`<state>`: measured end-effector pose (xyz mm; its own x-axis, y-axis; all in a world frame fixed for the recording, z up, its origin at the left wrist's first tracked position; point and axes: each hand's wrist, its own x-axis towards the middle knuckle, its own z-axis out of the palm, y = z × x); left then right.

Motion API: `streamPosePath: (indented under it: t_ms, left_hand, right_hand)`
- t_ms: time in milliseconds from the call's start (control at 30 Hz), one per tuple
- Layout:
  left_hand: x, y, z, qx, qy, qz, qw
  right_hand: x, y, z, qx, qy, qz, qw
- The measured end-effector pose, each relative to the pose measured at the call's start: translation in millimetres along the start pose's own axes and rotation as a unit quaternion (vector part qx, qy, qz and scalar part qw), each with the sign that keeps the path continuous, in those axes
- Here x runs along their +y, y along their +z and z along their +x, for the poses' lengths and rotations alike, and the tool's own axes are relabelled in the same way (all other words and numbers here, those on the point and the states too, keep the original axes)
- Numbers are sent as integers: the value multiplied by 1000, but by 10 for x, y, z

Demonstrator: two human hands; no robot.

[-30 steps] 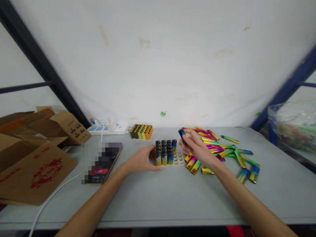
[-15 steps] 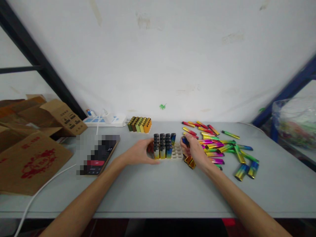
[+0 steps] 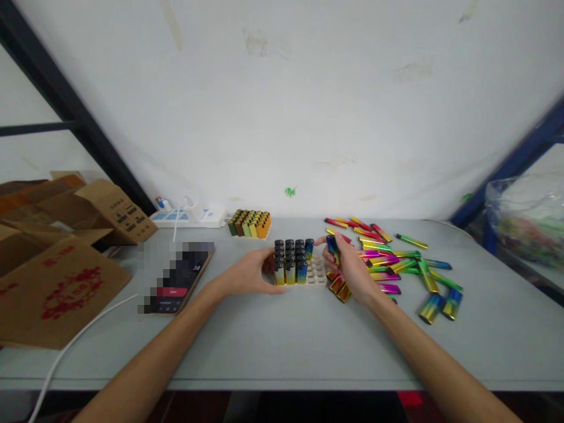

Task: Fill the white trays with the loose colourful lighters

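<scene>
A white tray (image 3: 318,276) stands in the middle of the table, with upright lighters (image 3: 289,271) filling its left part and open slots on its right. My left hand (image 3: 252,271) is around the tray's left end, thumb at the front corner and fingers bent behind. Just right of the tray, my right hand (image 3: 348,267) grips a dark-topped blue lighter (image 3: 333,249), tilted, its lower part hidden by the fingers. Below that hand, orange-gold lighters (image 3: 340,288) lie on the table. Many shiny coloured lighters (image 3: 388,262) are scattered farther right.
A second tray of gold and green lighters (image 3: 249,224) stands near the wall. To the left are a phone (image 3: 185,279), a power strip (image 3: 207,217), a white cable (image 3: 83,332) and cardboard boxes (image 3: 66,288). A clear plastic bag (image 3: 524,223) is at the far right.
The lighter in my right hand has been raised slightly and turned more upright, and my index finger now stretches toward the tray. My left hand stays at the tray's left end.
</scene>
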<state>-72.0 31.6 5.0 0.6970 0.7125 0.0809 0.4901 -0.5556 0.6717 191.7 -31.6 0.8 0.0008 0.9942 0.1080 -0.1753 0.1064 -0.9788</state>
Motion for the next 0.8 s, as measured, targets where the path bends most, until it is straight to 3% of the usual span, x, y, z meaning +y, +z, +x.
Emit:
streamPosePath:
  t_ms: [433,800]
  left_hand:
    - [-4,-2,3,-18,-9,-15,1000]
    - [-33,18,2,-13,-13,-8,1000]
  right_hand:
    - [-80,-6,-41,78,-143,-184,969]
    - [-87,-27,-68,35,-210,-384,898]
